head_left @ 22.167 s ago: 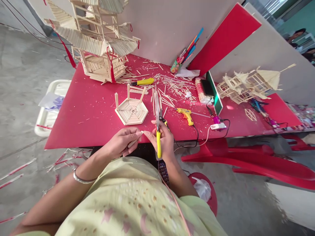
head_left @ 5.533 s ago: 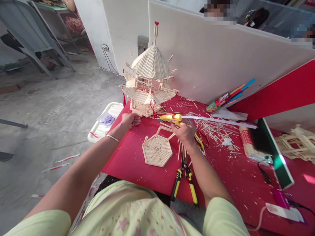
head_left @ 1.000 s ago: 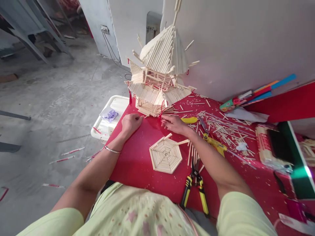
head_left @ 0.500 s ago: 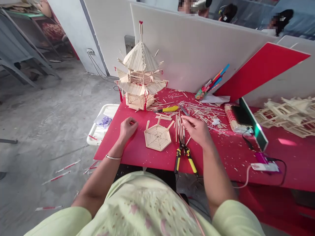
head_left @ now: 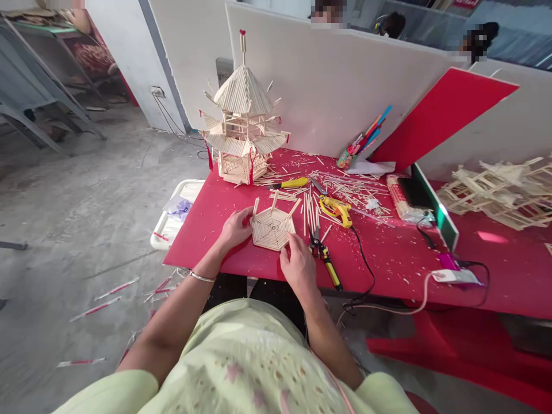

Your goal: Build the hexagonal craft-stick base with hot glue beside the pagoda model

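A flat hexagonal panel of wooden sticks (head_left: 272,230), with short upright sticks along its far side, sits between my hands at the table's near edge. My left hand (head_left: 237,228) pinches its left edge by a corner post. At the lower right corner, my right hand (head_left: 298,261) grips the rim with thumb and fingers. Black and yellow pliers (head_left: 319,247) lie just right of that hand, partly covered by it. Loose sticks (head_left: 309,213) are bunched beyond the pliers. A yellow glue gun (head_left: 336,210) rests on its side farther right, its cord running off the near edge.
A stick-built pagoda (head_left: 244,126) stands at the back left. A yellow-handled knife (head_left: 293,183), scattered sticks and a pen cup (head_left: 345,158) lie or stand behind the panel. To the right are a phone (head_left: 414,192), a power bank (head_left: 457,277) and another stick structure (head_left: 500,195).
My right hand has moved left and nearer, onto the panel's corner. My left hand has come right to its edge. The glue gun is now in sight; the view has shifted slightly.
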`<move>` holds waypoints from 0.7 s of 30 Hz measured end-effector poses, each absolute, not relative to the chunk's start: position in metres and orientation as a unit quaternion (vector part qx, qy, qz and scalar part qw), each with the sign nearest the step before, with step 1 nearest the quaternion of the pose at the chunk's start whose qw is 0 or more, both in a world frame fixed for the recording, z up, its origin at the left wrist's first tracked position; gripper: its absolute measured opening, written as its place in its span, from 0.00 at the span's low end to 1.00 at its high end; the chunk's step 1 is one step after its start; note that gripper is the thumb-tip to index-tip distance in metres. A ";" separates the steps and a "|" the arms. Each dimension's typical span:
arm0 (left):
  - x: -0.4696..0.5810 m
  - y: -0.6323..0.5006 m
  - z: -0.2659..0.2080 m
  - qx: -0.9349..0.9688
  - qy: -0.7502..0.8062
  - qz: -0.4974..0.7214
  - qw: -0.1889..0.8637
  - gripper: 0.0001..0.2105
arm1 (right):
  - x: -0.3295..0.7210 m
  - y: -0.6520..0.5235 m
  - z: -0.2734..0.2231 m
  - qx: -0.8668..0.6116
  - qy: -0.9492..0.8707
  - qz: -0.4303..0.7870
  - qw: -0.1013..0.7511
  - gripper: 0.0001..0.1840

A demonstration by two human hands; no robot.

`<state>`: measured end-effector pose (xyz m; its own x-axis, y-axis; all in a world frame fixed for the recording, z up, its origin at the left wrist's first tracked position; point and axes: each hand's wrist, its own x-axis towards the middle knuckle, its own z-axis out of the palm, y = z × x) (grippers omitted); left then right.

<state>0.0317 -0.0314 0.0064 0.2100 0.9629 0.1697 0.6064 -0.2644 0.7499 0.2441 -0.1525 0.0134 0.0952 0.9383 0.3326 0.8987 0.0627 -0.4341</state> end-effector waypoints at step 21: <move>0.034 -0.037 0.001 0.683 0.582 0.369 0.242 0.17 | 0.237 -0.149 -0.003 -0.639 -0.690 0.011 0.339 0.22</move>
